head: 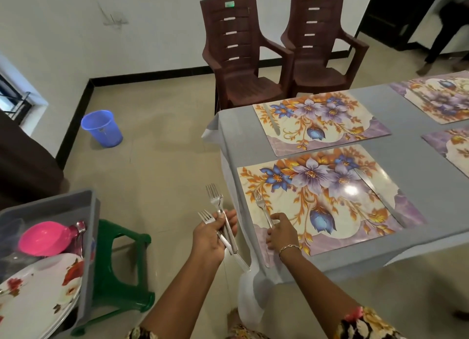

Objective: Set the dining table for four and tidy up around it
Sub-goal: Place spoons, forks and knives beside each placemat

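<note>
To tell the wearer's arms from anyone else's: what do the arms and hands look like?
Both hands are bare, without gloves. The right hand has a thin metal chain bracelet at its wrist; the left hand has nothing at the wrist. Forearms are uncovered. The right sleeve is dark floral cloth with pink, yellow and white flowers; only a sliver of the left sleeve shows, similarly printed.

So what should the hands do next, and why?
Probably the right hand should let go of the fork. It already lies along the near placemat's left side, opposite the knife. The left hand holds more forks, and the far placemat shows no fork yet.
</note>
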The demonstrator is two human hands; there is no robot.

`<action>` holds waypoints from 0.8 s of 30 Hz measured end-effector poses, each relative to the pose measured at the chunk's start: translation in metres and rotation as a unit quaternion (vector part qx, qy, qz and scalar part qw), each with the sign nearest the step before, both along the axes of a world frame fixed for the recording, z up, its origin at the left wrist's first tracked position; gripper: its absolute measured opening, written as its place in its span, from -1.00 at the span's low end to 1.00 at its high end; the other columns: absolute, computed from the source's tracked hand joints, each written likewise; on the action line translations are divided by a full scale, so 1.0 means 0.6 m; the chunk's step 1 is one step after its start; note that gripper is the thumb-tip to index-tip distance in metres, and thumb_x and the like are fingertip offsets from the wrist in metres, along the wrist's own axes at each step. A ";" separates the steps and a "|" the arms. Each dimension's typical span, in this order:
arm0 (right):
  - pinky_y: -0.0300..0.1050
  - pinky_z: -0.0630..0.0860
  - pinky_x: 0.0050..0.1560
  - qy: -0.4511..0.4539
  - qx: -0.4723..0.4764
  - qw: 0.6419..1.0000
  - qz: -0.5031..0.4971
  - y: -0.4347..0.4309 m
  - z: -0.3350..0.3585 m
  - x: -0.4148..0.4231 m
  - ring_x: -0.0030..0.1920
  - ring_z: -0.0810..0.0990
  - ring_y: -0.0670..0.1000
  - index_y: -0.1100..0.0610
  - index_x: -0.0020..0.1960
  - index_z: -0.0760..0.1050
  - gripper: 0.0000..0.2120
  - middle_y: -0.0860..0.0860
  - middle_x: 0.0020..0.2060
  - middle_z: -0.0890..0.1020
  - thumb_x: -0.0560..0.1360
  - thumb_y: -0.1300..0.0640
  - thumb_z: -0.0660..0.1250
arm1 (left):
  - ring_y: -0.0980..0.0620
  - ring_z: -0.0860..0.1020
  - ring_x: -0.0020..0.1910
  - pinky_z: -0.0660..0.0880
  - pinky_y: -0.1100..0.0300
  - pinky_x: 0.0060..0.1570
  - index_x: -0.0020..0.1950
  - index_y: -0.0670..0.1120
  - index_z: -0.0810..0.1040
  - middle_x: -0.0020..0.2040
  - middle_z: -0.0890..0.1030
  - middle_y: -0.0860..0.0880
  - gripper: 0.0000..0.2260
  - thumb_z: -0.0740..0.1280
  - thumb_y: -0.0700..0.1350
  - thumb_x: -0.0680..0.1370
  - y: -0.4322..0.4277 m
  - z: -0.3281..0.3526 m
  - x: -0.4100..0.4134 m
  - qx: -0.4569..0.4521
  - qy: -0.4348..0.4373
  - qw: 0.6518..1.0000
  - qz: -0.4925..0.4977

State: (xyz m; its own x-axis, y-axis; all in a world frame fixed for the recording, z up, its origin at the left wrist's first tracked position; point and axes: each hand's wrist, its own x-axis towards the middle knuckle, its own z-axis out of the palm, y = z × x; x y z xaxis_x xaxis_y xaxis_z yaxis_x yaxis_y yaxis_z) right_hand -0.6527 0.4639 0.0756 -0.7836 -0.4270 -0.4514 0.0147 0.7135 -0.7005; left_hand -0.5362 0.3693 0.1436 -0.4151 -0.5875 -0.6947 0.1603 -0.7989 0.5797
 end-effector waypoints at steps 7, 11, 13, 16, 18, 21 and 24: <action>0.05 0.54 0.00 0.012 0.031 0.999 -0.006 0.009 0.014 -0.005 -0.06 0.59 0.22 0.19 0.10 0.44 -0.77 0.24 -0.07 0.62 0.46 0.34 0.21 | 0.06 0.63 -0.46 0.52 0.28 -0.52 -0.04 -0.30 0.50 -0.36 0.67 -0.12 -0.87 0.16 -0.32 0.60 -0.004 -0.016 -0.009 0.012 -0.001 1.000 -0.017; -0.11 0.43 0.04 0.082 0.135 0.983 0.088 0.012 0.037 -0.014 0.10 0.53 0.16 0.16 0.08 0.51 -0.79 0.13 0.08 0.60 0.50 0.27 0.18 | 0.05 0.64 -0.43 0.53 0.27 -0.50 0.08 -0.32 0.49 -0.34 0.68 -0.12 -0.86 0.17 -0.32 0.59 -0.004 -0.021 -0.013 0.012 -0.002 1.000 -0.025; -0.11 0.42 0.08 0.105 0.163 0.974 0.121 0.013 0.041 -0.017 0.14 0.51 0.15 0.16 0.09 0.52 -0.76 0.12 0.12 0.57 0.51 0.27 0.14 | 0.05 0.65 -0.42 0.53 0.27 -0.50 0.12 -0.32 0.48 -0.33 0.68 -0.12 -0.84 0.17 -0.31 0.59 -0.005 -0.022 -0.015 0.011 -0.001 1.000 -0.025; -0.12 0.42 0.07 0.124 0.165 0.968 0.140 0.017 0.039 -0.020 0.13 0.51 0.13 0.17 0.10 0.51 -0.77 0.12 0.13 0.57 0.51 0.28 0.15 | 0.04 0.65 -0.41 0.54 0.26 -0.49 0.11 -0.32 0.48 -0.33 0.68 -0.13 -0.85 0.18 -0.31 0.59 -0.004 -0.021 -0.016 0.012 -0.004 1.000 -0.025; -0.11 0.44 0.04 0.133 0.144 0.970 0.146 0.016 0.035 -0.020 0.08 0.53 0.14 0.17 0.12 0.49 -0.79 0.14 0.10 0.58 0.51 0.24 0.20 | 0.03 0.66 -0.41 0.54 0.25 -0.49 0.10 -0.31 0.48 -0.33 0.68 -0.13 -0.86 0.18 -0.31 0.60 -0.004 -0.022 -0.017 0.013 -0.006 1.000 -0.025; -0.11 0.43 0.02 0.138 0.127 0.965 0.181 0.009 0.030 -0.021 0.07 0.52 0.14 0.17 0.21 0.42 -0.72 0.15 0.09 0.53 0.51 0.18 0.27 | 0.03 0.66 -0.41 0.54 0.25 -0.50 0.11 -0.30 0.48 -0.34 0.68 -0.13 -0.85 0.18 -0.31 0.59 -0.008 -0.024 -0.019 0.017 -0.007 1.000 -0.023; -0.10 0.42 0.03 0.160 0.130 0.957 0.206 0.001 0.026 -0.020 0.09 0.51 0.15 0.16 0.26 0.36 -0.64 0.15 0.11 0.49 0.50 0.14 0.31 | 0.03 0.65 -0.41 0.53 0.25 -0.50 0.08 -0.30 0.48 -0.34 0.67 -0.13 -0.87 0.18 -0.31 0.60 -0.013 -0.026 -0.023 0.018 -0.010 0.999 -0.026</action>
